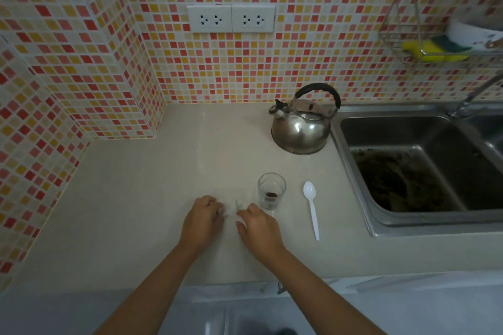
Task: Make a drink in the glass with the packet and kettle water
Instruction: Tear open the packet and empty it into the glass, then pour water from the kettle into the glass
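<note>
- While the left hand (202, 219) and right hand (258, 227) pinch a blurred white packet (231, 208) between them, probably tearing it, the glass (271, 194) beside them holds brown powder.
- Next: tip it in, then fetch the kettle (302, 127) by the countertop's (136, 198) back edge.

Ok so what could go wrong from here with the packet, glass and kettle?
1. Both hands, left and right, pinch the white packet right beside the glass; a hard tear could knock the glass or scatter powder on the counter.
2. The glass is small and already holds brown powder; pouring from the wide kettle could overfill or splash.
3. The spoon lies loose near the sink and could get swept in.
</note>
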{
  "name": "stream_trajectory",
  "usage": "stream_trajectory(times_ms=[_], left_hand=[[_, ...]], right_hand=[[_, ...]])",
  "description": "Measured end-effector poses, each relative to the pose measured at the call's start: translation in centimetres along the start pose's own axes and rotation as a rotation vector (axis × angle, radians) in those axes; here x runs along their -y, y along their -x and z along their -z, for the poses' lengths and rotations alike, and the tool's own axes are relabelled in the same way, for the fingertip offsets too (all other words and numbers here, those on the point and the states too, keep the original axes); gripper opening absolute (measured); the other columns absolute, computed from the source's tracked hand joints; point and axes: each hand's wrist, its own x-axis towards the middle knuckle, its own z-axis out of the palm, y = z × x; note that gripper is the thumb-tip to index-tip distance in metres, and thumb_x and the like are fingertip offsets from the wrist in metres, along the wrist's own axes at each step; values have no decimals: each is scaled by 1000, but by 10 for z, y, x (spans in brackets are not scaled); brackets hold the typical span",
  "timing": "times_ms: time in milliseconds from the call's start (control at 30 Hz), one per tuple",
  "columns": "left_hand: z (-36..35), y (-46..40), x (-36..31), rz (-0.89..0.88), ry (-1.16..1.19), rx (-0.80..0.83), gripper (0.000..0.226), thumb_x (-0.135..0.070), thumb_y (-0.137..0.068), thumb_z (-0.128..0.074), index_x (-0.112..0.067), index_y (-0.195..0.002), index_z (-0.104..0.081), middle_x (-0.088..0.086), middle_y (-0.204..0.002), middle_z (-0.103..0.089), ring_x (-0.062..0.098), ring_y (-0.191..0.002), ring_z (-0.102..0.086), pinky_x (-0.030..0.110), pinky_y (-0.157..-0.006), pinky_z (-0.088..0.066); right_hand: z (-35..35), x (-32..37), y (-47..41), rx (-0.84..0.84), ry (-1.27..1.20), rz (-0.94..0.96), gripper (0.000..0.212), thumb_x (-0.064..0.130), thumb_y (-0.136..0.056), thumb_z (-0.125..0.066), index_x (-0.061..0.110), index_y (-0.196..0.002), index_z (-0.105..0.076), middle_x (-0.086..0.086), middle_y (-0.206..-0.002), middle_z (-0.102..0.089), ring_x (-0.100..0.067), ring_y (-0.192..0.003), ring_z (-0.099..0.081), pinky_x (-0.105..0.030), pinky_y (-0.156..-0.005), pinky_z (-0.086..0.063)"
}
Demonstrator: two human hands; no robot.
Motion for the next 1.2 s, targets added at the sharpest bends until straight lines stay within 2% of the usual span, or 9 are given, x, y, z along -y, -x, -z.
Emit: stream_trajectory(times_ms=[133, 233, 333, 467, 667, 800, 967, 1100, 1200], left_hand=[[11, -13, -3, -45, 27, -45, 28, -7, -76, -74, -7, -104, -74, 12, -115, -64, 31, -109, -58, 33, -91, -48], [25, -43, -20, -63, 49, -126, 23, -10, -82, -71, -9, -104, -74, 10, -114, -64, 29, -109, -57, 31, -94, -45], [39, -82, -51, -95, 116, -185, 21, -15, -85, -70, -10, -105, -73, 9, -110, -63, 27, -108, -56, 28, -92, -42], [48, -137, -92, -130, 136, -152, 25, -22, -87, -67, -14, -111, -70, 8, -114, -62, 24, -111, -55, 28, -94, -41], [41, -208, -141, -126, 83, -68, 34, -21, -89, -64, -13, -122, -64, 9, -122, -59, 26, -117, -53, 36, -99, -44], [31, -251, -165, -98, 50, -30, 36, -17, -91, -61, -12, -126, -62, 12, -126, -58, 29, -120, -52, 38, -100, -45], [19, -287, -178, 36, 46, -12, 44, -14, -93, -59, -10, -137, -53, 15, -139, -50, 32, -131, -46, 40, -111, -38], [15, -299, -178, 107, 68, 4, 33, -13, -92, -59, -5, -124, -63, 17, -120, -63, 33, -111, -59, 35, -96, -45], [15, -301, -179, 111, 74, 19, 24, -10, -91, -60, -4, -112, -70, 18, -108, -67, 32, -101, -62, 29, -83, -43]], right_hand=[[39, -4, 21, -295, -88, 111, 15, 24, -82, -67, 16, -94, -72, -2, -80, -68, -18, -61, -64, -25, -52, -52], [84, -22, 17, -475, -153, 21, 14, 28, -82, -68, 20, -93, -71, 3, -81, -67, -8, -59, -57, -20, -58, -48], [128, -51, -3, -527, -102, -90, 23, 34, -83, -67, 20, -102, -69, 4, -89, -66, -9, -65, -58, -25, -59, -51], [168, -97, -46, -474, -13, -211, 39, 37, -80, -69, 18, -114, -63, -3, -106, -64, -18, -86, -62, -26, -67, -48], [202, -152, -128, -259, 171, -232, 55, 40, -80, -68, 21, -128, -49, -9, -130, -53, -26, -117, -53, -43, -91, -52], [215, -181, -186, -180, 291, -163, 59, 38, -82, -68, 16, -132, -45, -11, -130, -51, -27, -118, -48, -42, -96, -48], [218, -207, -244, -41, 320, -95, 59, 41, -83, -63, 22, -134, -41, -11, -128, -50, -29, -118, -47, -44, -96, -45], [213, -217, -266, 57, 88, -85, 43, 36, -83, -66, 29, -123, -54, -1, -110, -62, -22, -97, -58, -34, -80, -49], [216, -223, -274, 34, -209, -126, 29, 21, -78, -73, 27, -105, -68, 10, -93, -65, -15, -91, -61, -27, -78, -45]])
